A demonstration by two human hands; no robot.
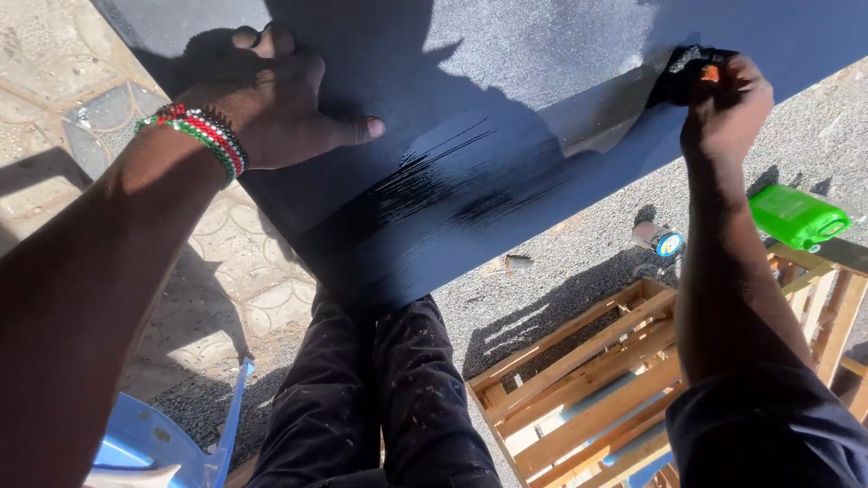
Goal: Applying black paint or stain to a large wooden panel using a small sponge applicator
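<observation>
Your own dark trousers [380, 398] fill the bottom of the view, with a blue plastic piece [154, 443] at lower left and a wooden crate frame [588, 389] at lower right. Beyond the crate a green plastic jug [796, 215] lies near your right forearm, and a small tin can [658, 239] sits on the gravel ground [561, 271]. Across your lap rests a dark blue painted board [470, 172], its wet streaks glossy at the middle. Your left hand [271, 99], beaded bracelets [203, 136] at the wrist, presses flat on the board's upper left, fingers curled over its far edge. Your right hand [723, 99] has its grip closed around a dark paint-soaked pad [683, 74], pressed to the board's right part
</observation>
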